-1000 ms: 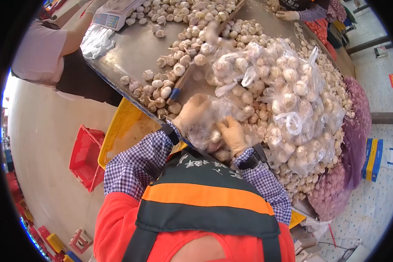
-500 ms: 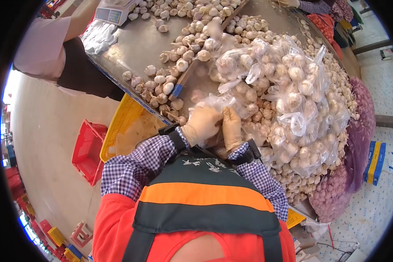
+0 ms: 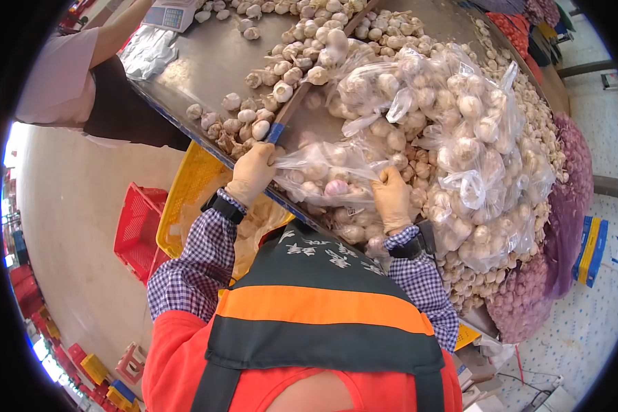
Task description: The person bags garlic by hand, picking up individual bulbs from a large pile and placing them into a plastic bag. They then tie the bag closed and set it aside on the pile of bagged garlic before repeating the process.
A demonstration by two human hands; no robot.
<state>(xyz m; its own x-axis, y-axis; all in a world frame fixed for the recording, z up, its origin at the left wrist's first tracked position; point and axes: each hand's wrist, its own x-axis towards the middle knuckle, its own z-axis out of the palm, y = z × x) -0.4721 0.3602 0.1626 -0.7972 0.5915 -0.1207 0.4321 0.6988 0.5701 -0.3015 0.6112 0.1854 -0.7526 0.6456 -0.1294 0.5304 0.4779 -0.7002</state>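
A clear plastic bag (image 3: 326, 168) with garlic bulbs in it lies on the metal table at its near edge, stretched sideways between my hands. My left hand (image 3: 253, 168), gloved, is closed on the bag's left side, beside the blue end of a wooden divider. On the other side, my gloved right hand (image 3: 393, 199) pinches the bag's right part between thumb and fingers. One bulb in the bag (image 3: 336, 187) looks pinkish. Just right of my right hand is a heap of filled garlic bags (image 3: 470, 147), some with knotted handles.
Loose garlic bulbs (image 3: 244, 122) lie left of the wooden divider (image 3: 292, 106). A scale (image 3: 168, 15) and another person's arm (image 3: 120, 31) are at the upper left. Below the table edge stand a yellow crate (image 3: 185, 199) and a red basket (image 3: 137, 220). Purple mesh sacks (image 3: 570, 165) are at right.
My hands were close together at the bag's gathered top. Now they are apart, the left moved left and the right slightly right, with the bag spread between them and its bulbs showing.
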